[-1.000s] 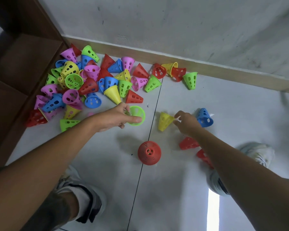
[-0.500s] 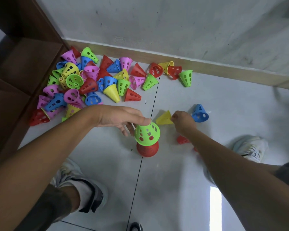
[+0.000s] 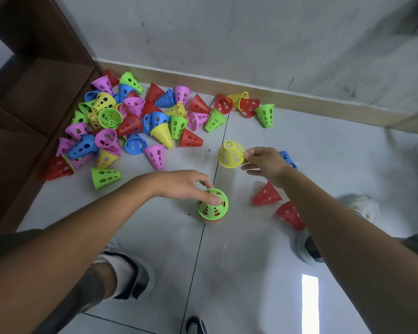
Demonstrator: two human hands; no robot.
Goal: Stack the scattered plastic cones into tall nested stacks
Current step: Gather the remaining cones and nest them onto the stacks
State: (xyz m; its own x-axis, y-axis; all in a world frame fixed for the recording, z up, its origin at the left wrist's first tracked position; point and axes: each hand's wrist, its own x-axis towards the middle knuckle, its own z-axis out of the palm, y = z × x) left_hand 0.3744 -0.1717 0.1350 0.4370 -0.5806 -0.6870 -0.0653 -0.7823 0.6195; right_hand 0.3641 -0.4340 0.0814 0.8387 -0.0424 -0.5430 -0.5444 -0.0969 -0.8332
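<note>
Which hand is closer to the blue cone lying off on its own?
Right. The right hand sits right beside the blue cone, partly covering it, and holds a yellow cone. The left hand is farther, on the green cone.

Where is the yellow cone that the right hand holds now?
In the head view, the yellow cone is right of centre, held above the floor by the right hand, beyond the green cone.

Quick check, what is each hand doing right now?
Left hand: fingers curled on the green cone nested over a red cone.
Right hand: pinches the yellow cone, lifted.
</note>
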